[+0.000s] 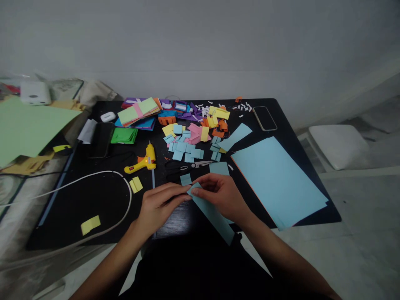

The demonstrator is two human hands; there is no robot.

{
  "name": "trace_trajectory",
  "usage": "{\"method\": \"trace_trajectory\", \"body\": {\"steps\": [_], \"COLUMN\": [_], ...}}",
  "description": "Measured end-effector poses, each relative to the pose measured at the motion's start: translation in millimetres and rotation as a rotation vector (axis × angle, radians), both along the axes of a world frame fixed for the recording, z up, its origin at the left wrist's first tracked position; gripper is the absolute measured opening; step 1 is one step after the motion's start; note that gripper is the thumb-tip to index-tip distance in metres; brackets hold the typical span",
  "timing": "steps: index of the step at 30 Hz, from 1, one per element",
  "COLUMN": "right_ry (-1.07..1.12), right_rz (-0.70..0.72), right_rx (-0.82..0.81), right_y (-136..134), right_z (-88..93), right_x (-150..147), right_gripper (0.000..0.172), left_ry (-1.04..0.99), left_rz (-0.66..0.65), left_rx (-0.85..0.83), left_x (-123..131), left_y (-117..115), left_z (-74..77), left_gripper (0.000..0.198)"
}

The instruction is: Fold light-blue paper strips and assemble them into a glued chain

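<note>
A long light-blue paper strip [214, 216] slants down toward my body, its upper end between my two hands. My right hand [223, 193] pinches that end between thumb and fingers. My left hand [164, 204] has its fingertips pressed together at the left edge of the same end. Just beyond them lies a small blue paper square [185, 179]. Behind the hands, scissors [196, 165] rest on the black table [125, 225], beside a pile of folded blue pieces [184, 148]. Another blue piece [219, 168] lies just past my right hand.
A yellow glue gun [142, 160] stands left of the scissors. Large blue sheets [278, 179] and a phone [264, 118] lie to the right. A white cable [129, 191] loops at the left. Colored paper stacks [139, 112] line the back; a white stool [336, 143] is beyond the table.
</note>
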State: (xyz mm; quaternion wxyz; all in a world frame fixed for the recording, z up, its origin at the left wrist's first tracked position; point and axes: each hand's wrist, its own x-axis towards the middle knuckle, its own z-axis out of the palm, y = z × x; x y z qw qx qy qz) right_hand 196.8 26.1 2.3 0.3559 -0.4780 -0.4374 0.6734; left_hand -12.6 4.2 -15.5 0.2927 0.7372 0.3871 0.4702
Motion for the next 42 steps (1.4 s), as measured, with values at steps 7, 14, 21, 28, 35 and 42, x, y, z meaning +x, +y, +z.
{"method": "trace_trajectory", "body": {"steps": [7, 14, 21, 28, 35, 42], "right_ry": [-0.008, 0.011, 0.011, 0.02, 0.0, -0.068], "right_rz": [0.005, -0.008, -0.002, -0.01, -0.016, -0.025], "right_rx": [0.02, -0.001, 0.001, -0.017, -0.019, -0.001], "right_y": [-0.8, -0.4, -1.4, -0.9, -0.8, -0.9], "right_z": [-1.3, -0.2, -0.3, -0.3, 0.8, -4.5], "right_x": [0.6, -0.2, 0.3, -0.3, 1.4, 0.0], "right_gripper": [0.031, 0.031, 0.032, 0.032, 0.033, 0.034], "left_ry": [0.004, 0.009, 0.016, 0.009, 0.012, 0.1], "left_rz": [-0.002, 0.006, 0.005, 0.002, -0.023, 0.052], "left_rx": [-0.001, 0.006, 0.014, 0.005, -0.018, -0.192], "left_x": [-1.0, -1.2, -0.8, -0.4, -3.2, 2.9], "left_y": [-0.5, -0.7, -0.6, -0.5, -0.2, -2.2], "left_z": [0.8, 1.7, 2.1, 1.3, -1.7, -0.2], "left_gripper": [0.025, 0.024, 0.024, 0.025, 0.027, 0.007]}}
